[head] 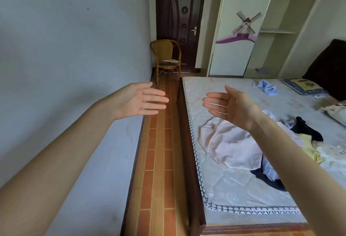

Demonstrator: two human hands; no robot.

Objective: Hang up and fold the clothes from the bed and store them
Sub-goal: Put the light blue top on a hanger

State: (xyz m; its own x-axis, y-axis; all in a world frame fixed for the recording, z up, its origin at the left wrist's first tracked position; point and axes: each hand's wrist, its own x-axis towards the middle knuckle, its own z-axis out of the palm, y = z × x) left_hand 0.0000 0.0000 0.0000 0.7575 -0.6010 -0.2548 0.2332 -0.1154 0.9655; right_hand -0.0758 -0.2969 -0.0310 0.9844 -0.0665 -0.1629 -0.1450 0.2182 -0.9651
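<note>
While both arms are held out in front, nothing is gripped yet. On the bed, near its front edge, dark blue clothes are seen, partly tucked under the right arm. A little farther in, a big pale pink shirt is spread in a crumpled heap close to the bed's left edge. Its long side seems to run from the left edge toward the middle of the bed. Beside it, toward the right edge, a yellow piece and a black piece are piled together.

The right hand is held over the bed, just past the pink shirt. Its fingers are straight and spread, the palm is turned inward, and nothing is held. The left hand is held out over the tiled floor, off the bed. Its fingers are straight too, and nothing is held.

So the pink shirt lies below and a bit behind the right fingers, and the right hand is the nearer one. The job looks not yet begun. A reach down and back is likely needed first.

Farther off, a light blue garment is lying near the far edge of the bed. Past the bed, hangers seem to be resting on a wooden chair, and an open wardrobe is seen in the far corner.
</note>
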